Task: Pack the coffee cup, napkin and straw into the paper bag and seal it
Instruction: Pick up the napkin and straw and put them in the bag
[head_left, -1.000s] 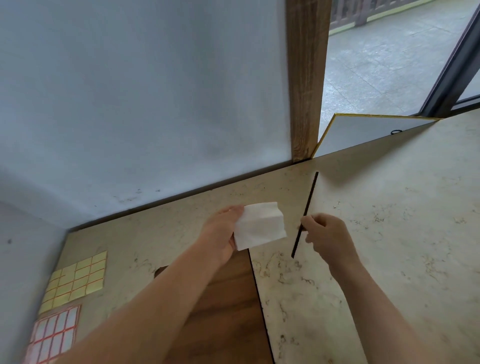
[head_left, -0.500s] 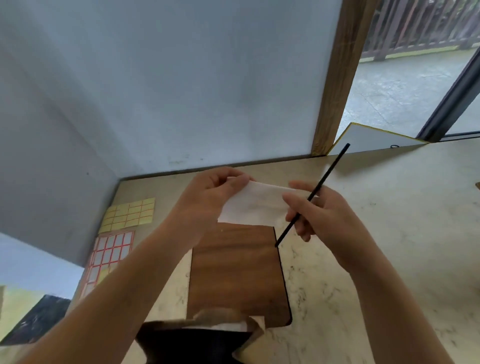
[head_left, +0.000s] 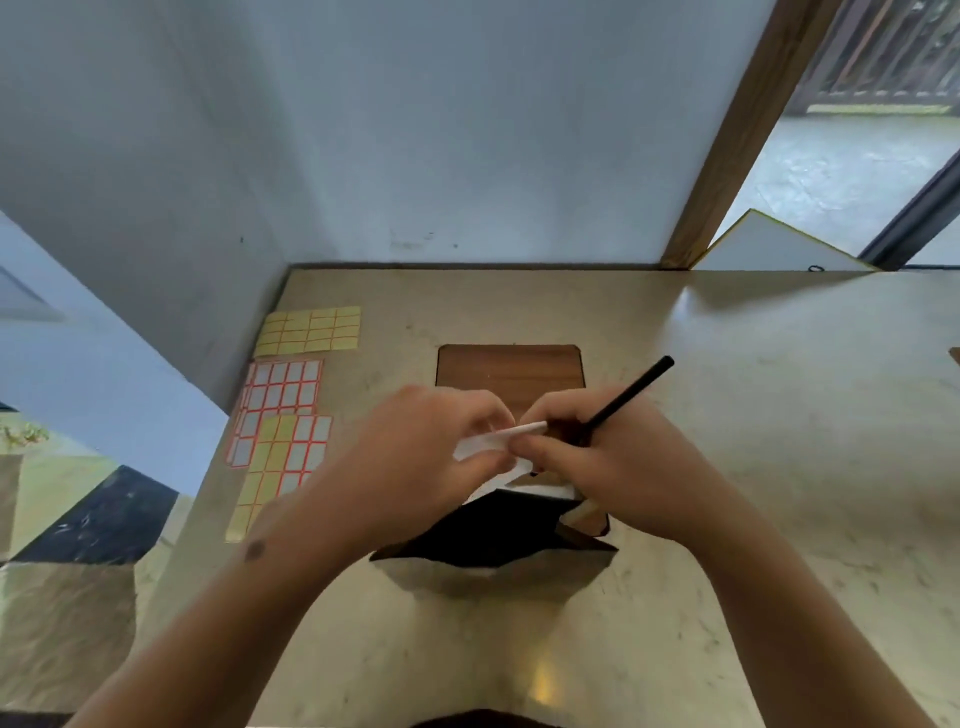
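A brown paper bag (head_left: 498, 569) stands open on the marble counter, its inside dark. Just above its mouth my left hand (head_left: 421, 467) pinches a folded white napkin (head_left: 480, 444). My right hand (head_left: 618, 462) holds a thin black straw (head_left: 631, 397) that slants up to the right, and its fingers also touch the napkin's right end. Both hands meet over the bag. The coffee cup is not visible; the bag's interior is too dark to tell what it holds.
A brown wooden board (head_left: 509, 369) lies behind the bag. Sheets of yellow and white stickers (head_left: 291, 410) lie at the left near the counter's edge. A grey wall (head_left: 415, 130) and a wooden post (head_left: 727, 135) close off the back.
The view has tilted down, bringing the open bag fully into sight. Both hands came closer and lower with napkin and straw, now over the bag's mouth; the napkin looks more folded.
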